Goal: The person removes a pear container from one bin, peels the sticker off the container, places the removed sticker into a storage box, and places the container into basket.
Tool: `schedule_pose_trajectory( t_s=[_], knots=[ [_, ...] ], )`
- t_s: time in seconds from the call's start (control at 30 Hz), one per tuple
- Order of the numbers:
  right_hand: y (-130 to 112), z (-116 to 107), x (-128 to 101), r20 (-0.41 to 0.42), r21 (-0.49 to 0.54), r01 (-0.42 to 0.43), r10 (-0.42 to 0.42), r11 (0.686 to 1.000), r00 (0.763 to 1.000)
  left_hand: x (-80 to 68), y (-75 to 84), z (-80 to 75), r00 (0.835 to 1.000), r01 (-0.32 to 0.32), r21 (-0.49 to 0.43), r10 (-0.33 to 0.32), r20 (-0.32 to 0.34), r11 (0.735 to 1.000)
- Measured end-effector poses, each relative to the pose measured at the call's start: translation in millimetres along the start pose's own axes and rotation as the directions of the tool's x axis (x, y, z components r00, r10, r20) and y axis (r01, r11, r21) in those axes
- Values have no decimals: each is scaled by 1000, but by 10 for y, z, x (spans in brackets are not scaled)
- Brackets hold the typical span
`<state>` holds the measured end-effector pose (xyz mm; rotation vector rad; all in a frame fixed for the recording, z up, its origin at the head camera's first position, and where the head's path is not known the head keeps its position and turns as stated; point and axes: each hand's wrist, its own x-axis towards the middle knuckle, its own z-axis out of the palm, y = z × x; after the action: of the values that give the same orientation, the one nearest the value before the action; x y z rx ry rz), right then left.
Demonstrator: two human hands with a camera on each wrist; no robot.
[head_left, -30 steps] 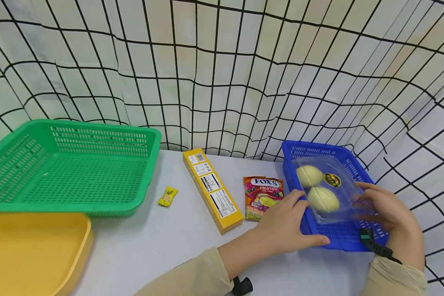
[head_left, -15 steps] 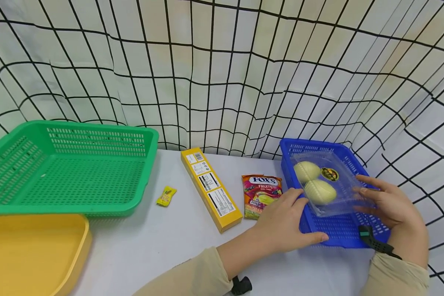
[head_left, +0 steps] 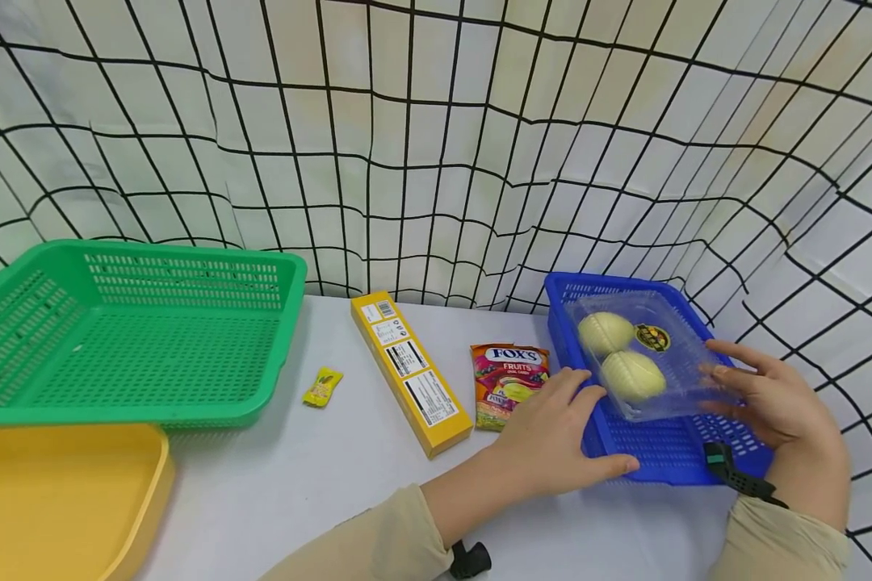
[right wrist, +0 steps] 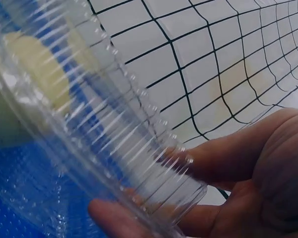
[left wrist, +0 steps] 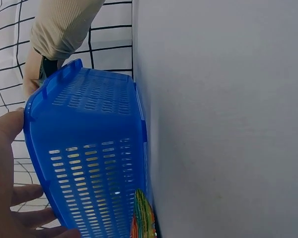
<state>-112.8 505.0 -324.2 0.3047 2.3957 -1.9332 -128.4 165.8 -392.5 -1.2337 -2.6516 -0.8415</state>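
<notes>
In the head view, a clear plastic clamshell box (head_left: 679, 375) lies tilted in the blue basket (head_left: 661, 460). Two pale yellow, rounded pieces (head_left: 634, 376) and a dark round sticker (head_left: 652, 337) show on its left and top. My right hand (head_left: 777, 403) pinches the box's right end; in the right wrist view thumb and fingers sit on either side of its ribbed edge (right wrist: 139, 158). With fingers spread, my left hand (head_left: 548, 444) rests against the basket's left rim. Its thumb touches the rim near one corner in the left wrist view. The box's underside is hidden.
Left of the basket lie a Fox's candy bag (head_left: 505, 387), a long yellow box (head_left: 410, 375) and a small yellow wrapped candy (head_left: 323, 387). A green basket (head_left: 182, 323) and a yellow tray (head_left: 65, 500) stand at left. Black-grid netting (head_left: 436, 161) rises behind.
The clear box has shifted slightly away from the basket's front with my right hand still on its end. My left hand stays at the rim. The whole head view has drifted a little.
</notes>
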Motion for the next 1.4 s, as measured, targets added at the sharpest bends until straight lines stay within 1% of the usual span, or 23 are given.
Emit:
schedule_pose_trajectory(
  t_s=[0.07,0.17,0.33,0.43,0.57,0.63,0.7,0.83,1.0,1.07,1.13,1.2,1.3,1.37,1.4],
  knots=[
    [-8,-10,-16,-6,36,6,-6,999,1000,3,-12,-2,1000,-10,-6,10,-2,1000],
    [-25,-14,-45,-27,62,28,-27,998,999,8,-28,-9,1000,-23,-14,23,-2,1000],
    [-60,-5,-104,-68,48,70,-67,996,995,5,-55,-32,1000,-28,-25,28,-10,999],
    [-94,-18,-147,-56,35,92,-90,995,994,8,-77,-54,999,-25,-30,24,-40,999],
    [-154,-16,-200,-41,-22,117,-118,993,992,31,-134,-105,996,-4,-21,2,-87,1000],
    [-183,2,-227,-55,-57,125,-128,991,990,45,-174,-142,994,8,-31,-12,-108,999],
    [-215,25,-255,-78,-79,132,-138,988,987,52,-215,-182,992,17,-60,-25,-125,998],
    [-294,67,-317,-90,-42,169,-172,985,981,62,-274,-270,987,56,-160,-78,-139,985],
    [-402,111,-376,-40,58,246,-244,968,969,78,-304,-397,977,108,-295,-157,-148,949],
    [-438,133,-382,-7,90,269,-269,959,963,86,-320,-451,969,120,-340,-185,-164,933],
    [-467,161,-371,38,125,288,-294,950,955,91,-344,-503,959,121,-401,-211,-189,908],
    [-496,191,-353,79,150,298,-312,943,947,100,-384,-547,946,85,-464,-217,-239,882],
    [-538,255,-336,115,158,309,-328,938,938,107,-469,-618,926,3,-574,-219,-307,819],
    [-567,303,-333,132,142,317,-335,938,933,108,-535,-678,920,-61,-617,-195,-339,785],
    [-580,331,-333,142,133,327,-345,936,928,103,-564,-715,920,-80,-637,-189,-343,766]
  ],
)
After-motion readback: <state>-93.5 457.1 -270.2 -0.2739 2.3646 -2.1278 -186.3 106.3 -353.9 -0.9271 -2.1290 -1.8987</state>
